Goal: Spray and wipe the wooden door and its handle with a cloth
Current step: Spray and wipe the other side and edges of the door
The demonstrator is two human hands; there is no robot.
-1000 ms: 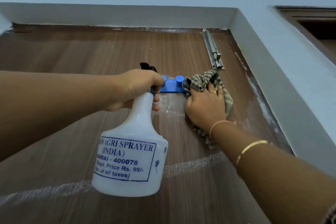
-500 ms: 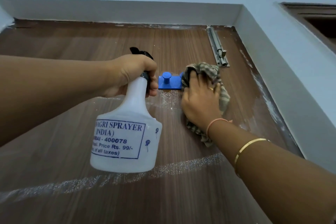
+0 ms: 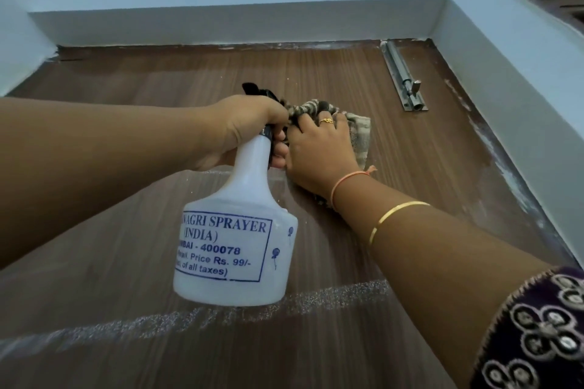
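The brown wooden door (image 3: 395, 151) fills the view, seen from below toward its top edge. My left hand (image 3: 249, 126) grips the neck and black trigger head of a white spray bottle (image 3: 234, 249) with a blue printed label, held in front of the door. My right hand (image 3: 319, 151) presses a striped grey-brown cloth (image 3: 357, 133) against the door, fingers spread over it, right beside my left hand. The blue hook plate seen earlier is hidden behind the cloth and hands. No door handle is in view.
A metal slide bolt (image 3: 403, 79) is fixed near the door's top right. The pale frame (image 3: 493, 110) runs along the top and right edge, with white smears on the wood beside it. A pale glittery band (image 3: 221, 313) crosses the door lower down.
My right hand has slid the cloth left over the blue hook plate, which is now covered. The bottle stays gripped in my left hand, and the view has tilted a little.
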